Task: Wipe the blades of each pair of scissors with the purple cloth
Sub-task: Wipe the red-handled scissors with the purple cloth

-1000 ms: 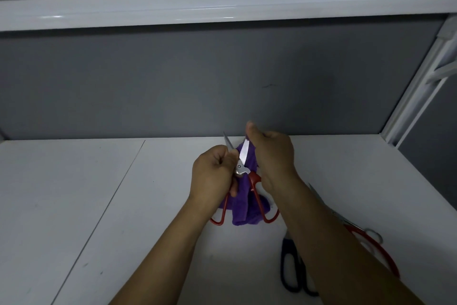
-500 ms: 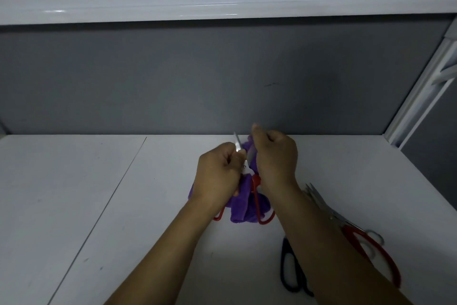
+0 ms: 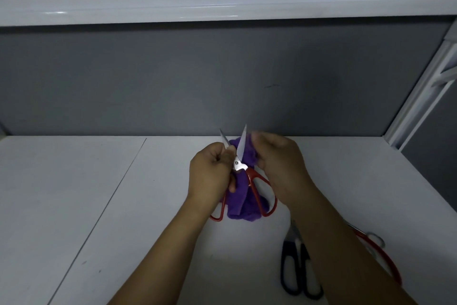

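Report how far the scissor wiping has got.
Done: nothing provably finished. In hand: the red-handled scissors, blades spread and pointing up, left hand steadying one blade, right hand working the purple cloth. Left: black-handled scissors and another red-handled pair lying on the table.

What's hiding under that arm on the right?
Under the right arm lie black-handled scissors and red-handled scissors on the table. The arm covers most of their blades, so those cannot be seen.
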